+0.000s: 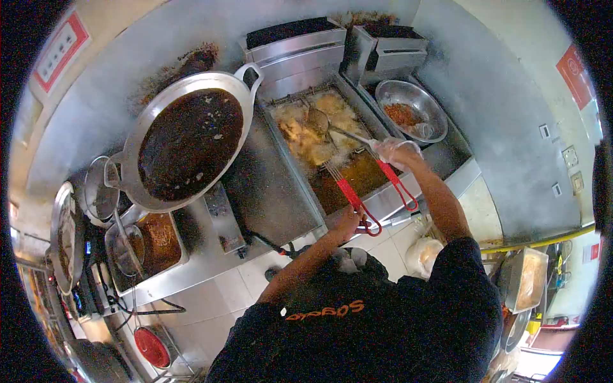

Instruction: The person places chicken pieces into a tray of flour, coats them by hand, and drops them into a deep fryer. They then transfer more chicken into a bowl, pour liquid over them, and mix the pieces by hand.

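In the deep fryer (295, 166), golden pieces of food (306, 137) bubble in hot oil. My right hand (397, 154), in a clear plastic glove, grips the handle of a skimmer (318, 121) whose round head rests among the food. My left hand (348, 223) is closed at the lower end of a red basket handle (348, 192), at the fryer's front edge. A second red handle (389, 171) slants down just below my right hand. The fryer baskets are mostly hidden by food and foam.
A large pan of dark liquid (191, 145) stands left of the fryer. Right of it sits a metal bowl (435, 113) with reddish-brown bits. At the lower left are a strainer (124, 250) and a tray of brown food (161, 239).
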The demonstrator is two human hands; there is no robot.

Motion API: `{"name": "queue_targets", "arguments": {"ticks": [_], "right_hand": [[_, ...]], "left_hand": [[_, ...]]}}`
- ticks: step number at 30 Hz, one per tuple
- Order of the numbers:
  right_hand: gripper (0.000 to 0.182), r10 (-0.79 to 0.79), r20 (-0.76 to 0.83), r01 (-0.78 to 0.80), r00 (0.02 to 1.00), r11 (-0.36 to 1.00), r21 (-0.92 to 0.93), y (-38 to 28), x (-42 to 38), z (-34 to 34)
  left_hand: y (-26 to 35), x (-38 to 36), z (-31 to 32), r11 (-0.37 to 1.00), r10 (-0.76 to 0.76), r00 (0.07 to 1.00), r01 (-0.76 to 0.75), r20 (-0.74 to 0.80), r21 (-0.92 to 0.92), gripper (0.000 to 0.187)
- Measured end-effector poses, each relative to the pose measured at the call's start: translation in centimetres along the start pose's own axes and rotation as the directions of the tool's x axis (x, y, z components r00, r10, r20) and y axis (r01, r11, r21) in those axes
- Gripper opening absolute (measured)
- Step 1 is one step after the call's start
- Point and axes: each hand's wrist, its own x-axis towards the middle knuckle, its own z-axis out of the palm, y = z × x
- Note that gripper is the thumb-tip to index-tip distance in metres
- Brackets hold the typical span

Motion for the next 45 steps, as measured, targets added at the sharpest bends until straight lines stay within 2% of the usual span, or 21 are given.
{"name": "queue_targets", "arguments": {"ticks": [1,3,5,6,12,14,15,18,24,26,27,29,30,31,32,34,35,37,39,41,45], "right_hand": [[0.061,-0.085,-0.046,0.079,0.995,0.99,-0.114,-0.9,-0.9,-1.5],[0.059,0.015,-0.183,-0.021,0.983,0.999,-0.029,-1.2,-0.4,-1.9],[0.053,0.126,0.051,-0.124,0.991,0.991,-0.039,-4.7,-0.1,-5.2],[0.042,0.02,-0.114,-0.031,0.993,0.995,-0.092,-6.1,-0.4,-5.1],[0.022,-0.114,-0.081,0.079,0.99,0.933,-0.35,-11.2,6.0,-0.8],[0.018,-0.167,-0.161,0.026,0.973,0.768,-0.64,-13.2,6.8,-0.3],[0.018,-0.162,-0.16,0.025,0.974,0.775,-0.632,-12.8,8.3,0.7],[0.017,-0.149,0.005,0.119,0.989,0.769,-0.628,-11.2,11.8,4.0],[0.016,-0.416,0.155,0.422,0.896,0.691,-0.587,-3.8,10.4,-2.2],[0.023,-0.415,0.327,0.522,0.849,0.564,-0.64,-2.7,11.5,-1.5],[0.023,-0.417,0.325,0.522,0.849,0.561,-0.643,-3.5,10.6,-1.5],[0.037,0.018,0.227,0.057,0.974,0.945,-0.322,-6.0,7.1,-0.9],[0.04,-0.406,-0.021,0.391,0.914,0.892,-0.226,-2.5,8.3,3.4],[0.043,-0.721,-0.28,0.687,0.634,0.691,-0.224,2.3,11.0,8.5],[0.043,-0.733,-0.276,0.696,0.622,0.679,-0.236,4.2,13.0,10.1],[0.043,-0.224,0.015,0.194,0.975,0.876,0.442,3.9,12.5,11.4],[0.043,-0.22,0.011,0.192,0.975,0.874,0.447,3.6,11.8,8.4],[0.043,-0.282,0.062,0.283,0.957,0.959,0.005,-3.4,3.7,-0.5],[0.047,-0.296,-0.057,0.298,0.953,0.954,0.023,0.7,6.9,2.3],[0.049,0.021,0.033,-0.021,0.999,1.0,0.008,-2.6,3.5,-2.4],[0.046,-0.006,0.056,0.019,0.998,0.968,-0.25,-3.5,3.1,-6.4]], "left_hand": [[0.3,-0.1,0.0,1.0,-0.001,1.0,0.001,0.0,0.0,0.021],[0.8,-0.5,0.2,0.998,0.002,0.998,-0.005,0.056,0.066,0.017],[1.4,-0.9,0.7,0.997,-0.001,1.0,-0.001,0.027,0.079,0.016],[1.4,-1.1,0.7,0.995,-0.007,1.0,0.007,0.0,0.095,0.015],[1.6,-1.7,1.2,0.998,0.032,0.999,-0.031,-0.027,0.063,0.022],[1.5,-1.4,1.3,0.996,0.042,0.998,-0.038,-0.042,0.082,0.023],[1.4,-1.4,1.2,0.994,0.052,0.997,-0.046,-0.054,0.101,0.023],[0.9,-1.3,0.4,0.992,0.064,0.998,-0.062,-0.01,0.109,0.02],[1.1,-1.5,0.4,0.996,-0.008,1.0,0.007,0.003,0.092,0.016],[1.1,-1.4,0.1,0.999,-0.029,0.999,0.029,0.018,0.045,0.016],[1.1,-1.4,0.0,0.998,-0.058,0.998,0.058,0.038,0.005,0.016],[0.8,-1.6,-0.1,0.997,-0.004,0.998,-0.001,0.061,0.082,0.018],[0.4,-1.7,-0.2,0.995,0.009,0.998,-0.015,0.056,0.101,0.019],[0.4,-1.6,-0.3,0.993,0.024,0.998,-0.03,0.051,0.115,0.021],[1.6,-2.5,0.5,0.991,-0.023,0.999,0.019,0.029,0.134,0.023],[1.0,-2.2,-0.2,0.994,0.002,0.998,-0.009,0.059,0.111,0.022],[0.9,-1.8,-0.6,0.994,0.028,0.994,-0.039,0.101,0.105,0.022],[1.2,-1.9,-0.5,0.994,0.028,0.995,-0.039,0.1,0.107,0.02],[0.9,-1.4,-0.7,0.993,0.006,0.998,-0.013,0.058,0.121,0.018],[0.8,-1.3,-0.9,0.993,0.004,0.999,-0.009,0.045,0.113,0.018],[0.9,-1.0,-1.1,0.996,-0.026,0.997,0.02,0.07,0.082,0.019]]}}
